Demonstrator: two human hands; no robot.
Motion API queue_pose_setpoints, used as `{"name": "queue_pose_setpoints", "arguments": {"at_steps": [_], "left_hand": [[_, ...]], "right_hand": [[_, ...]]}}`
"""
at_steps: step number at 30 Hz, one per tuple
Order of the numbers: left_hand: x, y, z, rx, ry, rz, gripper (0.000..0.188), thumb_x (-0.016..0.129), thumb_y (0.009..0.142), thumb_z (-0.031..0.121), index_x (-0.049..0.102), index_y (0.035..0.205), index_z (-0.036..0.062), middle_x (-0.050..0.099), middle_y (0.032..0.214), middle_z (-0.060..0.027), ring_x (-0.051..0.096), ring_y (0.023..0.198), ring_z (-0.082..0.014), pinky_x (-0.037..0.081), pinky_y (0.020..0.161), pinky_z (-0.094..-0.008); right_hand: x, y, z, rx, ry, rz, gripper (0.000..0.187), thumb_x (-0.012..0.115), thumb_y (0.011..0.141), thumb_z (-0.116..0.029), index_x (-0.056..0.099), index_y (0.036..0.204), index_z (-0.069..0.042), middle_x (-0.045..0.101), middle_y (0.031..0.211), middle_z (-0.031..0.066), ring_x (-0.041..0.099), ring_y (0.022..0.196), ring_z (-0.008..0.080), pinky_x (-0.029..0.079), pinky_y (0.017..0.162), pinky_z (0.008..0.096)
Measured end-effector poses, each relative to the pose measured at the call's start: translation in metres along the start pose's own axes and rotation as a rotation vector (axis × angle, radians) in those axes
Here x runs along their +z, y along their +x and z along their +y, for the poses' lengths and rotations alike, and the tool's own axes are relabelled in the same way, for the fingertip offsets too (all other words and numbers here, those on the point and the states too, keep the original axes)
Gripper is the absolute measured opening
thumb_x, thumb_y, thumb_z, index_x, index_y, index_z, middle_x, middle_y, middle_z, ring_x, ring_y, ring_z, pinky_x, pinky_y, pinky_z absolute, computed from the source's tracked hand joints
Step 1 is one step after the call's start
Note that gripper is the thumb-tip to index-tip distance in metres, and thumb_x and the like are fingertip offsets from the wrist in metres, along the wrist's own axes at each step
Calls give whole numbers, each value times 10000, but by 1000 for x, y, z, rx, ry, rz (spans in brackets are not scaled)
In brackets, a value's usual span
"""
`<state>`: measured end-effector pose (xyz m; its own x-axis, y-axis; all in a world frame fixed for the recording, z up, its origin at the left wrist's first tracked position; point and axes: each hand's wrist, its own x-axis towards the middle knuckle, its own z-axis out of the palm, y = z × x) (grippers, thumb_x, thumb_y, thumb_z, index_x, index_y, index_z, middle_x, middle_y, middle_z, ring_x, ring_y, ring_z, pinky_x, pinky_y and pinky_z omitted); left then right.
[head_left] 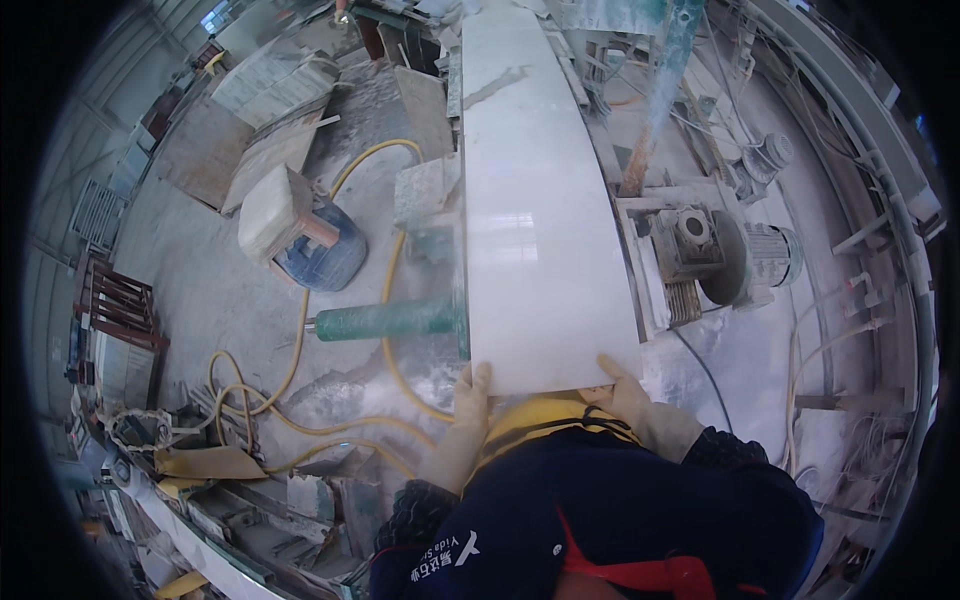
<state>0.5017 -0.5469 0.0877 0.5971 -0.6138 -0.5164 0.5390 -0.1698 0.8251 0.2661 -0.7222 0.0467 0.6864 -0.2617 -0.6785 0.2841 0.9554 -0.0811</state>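
A long white stone slab, polished and reflecting light, stretches away from my body over a machine bed. My left hand, in a pale glove, grips the slab's near left corner with the thumb on top. At the near right corner my right hand, gloved alike, holds the edge, its thumb also over the top face. The fingers of both hands are mostly hidden below the slab. A yellow apron shows between my hands, close against the slab's near edge.
A green cylinder juts out left of the slab. Beyond it stands a blue barrel, with a yellow hose winding over the floor. An electric motor sits at the right. Stone offcuts fill the lower left.
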Motion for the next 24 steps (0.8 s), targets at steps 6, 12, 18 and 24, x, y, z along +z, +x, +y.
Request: {"name": "queue_pose_setpoints", "arguments": {"at_steps": [6, 12, 18, 24], "left_hand": [[5, 6, -9, -35, -149, 51, 475, 633, 998, 307, 507, 1389, 70, 645, 1167, -96, 645, 1044, -226, 588, 831, -400], [1, 17, -24, 79, -218, -86, 457, 665, 976, 392, 576, 1312, 95, 668, 1161, -61, 665, 1020, -192, 592, 810, -381], [-5, 35, -37, 111, -71, -30, 514, 665, 961, 451, 579, 1315, 88, 681, 1088, -46, 676, 918, -173, 589, 747, -338], [-6, 36, -27, -26, -128, -61, 545, 676, 958, 435, 546, 1378, 113, 657, 1172, -39, 646, 1044, -193, 567, 860, -377]], "right_hand": [[-35, 18, -7, -80, -539, -70, 529, 523, 1042, -318, 451, 1395, 69, 539, 1406, 245, 497, 1317, 362, 389, 1155, 450], [-8, 9, -19, 216, -185, -49, 579, 493, 1058, -372, 435, 1411, 82, 554, 1372, 275, 540, 1269, 347, 428, 1119, 407], [22, -12, -19, -216, -1106, -54, 510, 562, 1037, -230, 408, 1461, 8, 563, 1391, 212, 561, 1261, 277, 436, 1106, 365], [39, -3, -15, 199, 418, -76, 471, 568, 1009, -145, 429, 1434, 5, 514, 1466, 155, 479, 1352, 271, 372, 1154, 358]]}}
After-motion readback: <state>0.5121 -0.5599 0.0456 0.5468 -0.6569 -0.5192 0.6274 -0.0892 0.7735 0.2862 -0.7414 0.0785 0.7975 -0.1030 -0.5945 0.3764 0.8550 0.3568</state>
